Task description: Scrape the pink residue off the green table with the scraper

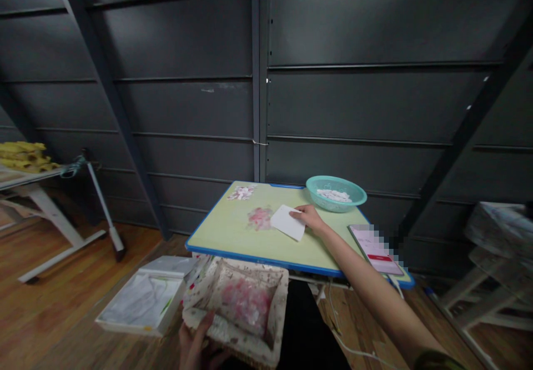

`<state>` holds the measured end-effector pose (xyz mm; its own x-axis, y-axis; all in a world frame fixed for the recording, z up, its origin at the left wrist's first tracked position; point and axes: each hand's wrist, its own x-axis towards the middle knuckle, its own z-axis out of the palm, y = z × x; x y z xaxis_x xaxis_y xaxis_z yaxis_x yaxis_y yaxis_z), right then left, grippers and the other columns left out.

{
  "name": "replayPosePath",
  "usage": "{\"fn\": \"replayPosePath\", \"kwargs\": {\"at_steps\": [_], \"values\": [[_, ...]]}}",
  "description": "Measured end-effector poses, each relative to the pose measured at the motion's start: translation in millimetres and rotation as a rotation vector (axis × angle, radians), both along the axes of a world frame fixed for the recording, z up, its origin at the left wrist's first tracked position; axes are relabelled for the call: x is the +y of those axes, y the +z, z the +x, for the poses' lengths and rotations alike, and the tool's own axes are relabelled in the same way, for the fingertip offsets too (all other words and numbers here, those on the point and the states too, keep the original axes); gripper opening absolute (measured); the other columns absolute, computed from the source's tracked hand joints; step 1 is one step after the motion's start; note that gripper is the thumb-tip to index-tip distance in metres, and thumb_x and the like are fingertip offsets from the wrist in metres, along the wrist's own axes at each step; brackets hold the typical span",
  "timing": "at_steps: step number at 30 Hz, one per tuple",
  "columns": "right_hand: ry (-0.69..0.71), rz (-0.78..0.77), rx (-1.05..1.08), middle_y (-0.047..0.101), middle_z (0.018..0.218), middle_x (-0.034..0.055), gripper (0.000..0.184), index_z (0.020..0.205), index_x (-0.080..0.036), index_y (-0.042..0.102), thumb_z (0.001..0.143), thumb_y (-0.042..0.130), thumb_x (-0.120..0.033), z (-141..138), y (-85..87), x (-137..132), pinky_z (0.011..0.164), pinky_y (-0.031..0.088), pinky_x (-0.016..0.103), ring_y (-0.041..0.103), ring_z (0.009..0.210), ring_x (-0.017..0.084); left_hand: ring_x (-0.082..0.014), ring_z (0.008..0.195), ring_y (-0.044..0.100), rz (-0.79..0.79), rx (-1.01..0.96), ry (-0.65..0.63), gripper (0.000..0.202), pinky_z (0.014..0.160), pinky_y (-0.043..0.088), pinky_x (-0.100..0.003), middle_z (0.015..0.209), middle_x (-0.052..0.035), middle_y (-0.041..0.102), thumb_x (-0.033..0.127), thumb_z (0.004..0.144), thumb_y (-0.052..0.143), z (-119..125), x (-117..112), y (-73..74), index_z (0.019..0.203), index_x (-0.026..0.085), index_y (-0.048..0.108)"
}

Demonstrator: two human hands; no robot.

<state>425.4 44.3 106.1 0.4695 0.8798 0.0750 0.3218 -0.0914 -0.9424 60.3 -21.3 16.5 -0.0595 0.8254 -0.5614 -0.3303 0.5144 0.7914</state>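
Note:
My right hand (pixel 310 217) reaches out over a small yellow-green table (pixel 233 234) with a blue rim and rests its fingers on a white sheet of paper (pixel 288 222). Close to the paper lies a small pink pile (pixel 260 218). My left hand (pixel 195 343) grips the near edge of a fabric-lined basket (pixel 200 298) in my lap. Inside the basket lie several pink pieces (pixel 245 302).
A teal bowl (pixel 352 199) with white bits stands at the table's far right. A phone (pixel 375 246) lies at the right edge, a cable hanging below. A white box (pixel 144 300) sits on the wood floor, left. Folding tables stand left and right; a dark panelled wall behind.

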Motion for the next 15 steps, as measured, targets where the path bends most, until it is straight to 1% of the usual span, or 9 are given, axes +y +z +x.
{"fn": "replayPosePath", "kwargs": {"at_steps": [2, 5, 6, 10, 11, 13, 15], "values": [[0.047, 0.020, 0.042, 0.062, 0.055, 0.0045, 0.021, 0.066, -0.010, 0.067, 0.061, 0.066, -0.030, -2, 0.5, -2, 0.042, 0.030, 0.022, 0.049, 0.046, 0.012, -0.0237, 0.069, 0.069, -0.012, -0.008, 0.006, 0.076, 0.063, 0.057, -0.047, 0.108, -0.0064, 0.056, 0.040, 0.064, 0.075, 1, 0, 0.9, 0.130, 0.036, 0.037], [-0.014, 0.040, 0.033, 0.062, 0.055, 0.0042, 0.022, 0.066, -0.009, 0.067, 0.059, 0.066, -0.030, -2, 0.6, -6, 0.043, 0.029, 0.022, 0.048, 0.047, 0.011, -0.0212, 0.065, 0.068, -0.019, -0.023, -0.001, 0.074, 0.064, 0.057, -0.046, 0.113, -0.0062, 0.053, 0.041, 0.064, 0.074, 1, 0, 1.4, 0.128, 0.036, 0.038], [-0.016, 0.037, 0.027, 0.061, 0.054, 0.0038, 0.022, 0.065, -0.009, 0.067, 0.058, 0.067, -0.031, -3, 0.3, -7, 0.043, 0.029, 0.022, 0.048, 0.047, 0.011, -0.0202, 0.063, 0.067, -0.020, -0.020, 0.004, 0.074, 0.064, 0.057, -0.046, 0.113, -0.0061, 0.053, 0.040, 0.063, 0.074, 2, 0, 1.6, 0.127, 0.036, 0.038], [0.128, -0.004, 0.078, 0.061, 0.054, 0.0025, 0.028, 0.069, -0.010, 0.069, 0.058, 0.069, -0.035, -10, -0.8, -12, 0.042, 0.028, 0.022, 0.047, 0.046, 0.010, -0.0193, 0.060, 0.067, -0.013, -0.010, 0.028, 0.078, 0.064, 0.056, -0.046, 0.109, -0.0057, 0.055, 0.041, 0.060, 0.076, 3, 0, 2.4, 0.129, 0.036, 0.039], [0.142, -0.003, 0.098, 0.062, 0.055, 0.0026, 0.029, 0.070, -0.010, 0.069, 0.058, 0.069, -0.036, -13, -0.4, -12, 0.042, 0.028, 0.021, 0.047, 0.046, 0.010, -0.0194, 0.059, 0.067, -0.016, -0.012, 0.025, 0.079, 0.063, 0.056, -0.046, 0.107, -0.0053, 0.056, 0.042, 0.060, 0.076, 3, 0, 2.0, 0.130, 0.036, 0.038], [0.110, 0.011, 0.120, 0.062, 0.056, 0.0030, 0.028, 0.070, -0.010, 0.070, 0.058, 0.069, -0.035, -17, 1.2, -12, 0.043, 0.029, 0.021, 0.048, 0.047, 0.011, -0.0188, 0.057, 0.065, -0.026, -0.011, 0.010, 0.080, 0.061, 0.056, -0.046, 0.106, -0.0054, 0.056, 0.044, 0.061, 0.074, 2, 0, -0.4, 0.131, 0.037, 0.036], [0.065, 0.011, 0.119, 0.062, 0.054, 0.0029, 0.026, 0.067, -0.010, 0.069, 0.057, 0.069, -0.033, -19, 2.4, -10, 0.043, 0.029, 0.021, 0.048, 0.046, 0.011, -0.0191, 0.056, 0.065, 0.003, 0.015, 0.001, 0.081, 0.057, 0.056, -0.046, 0.109, -0.0072, 0.055, 0.047, 0.062, 0.073, 1, 0, -5.3, 0.133, 0.036, 0.035]]}}
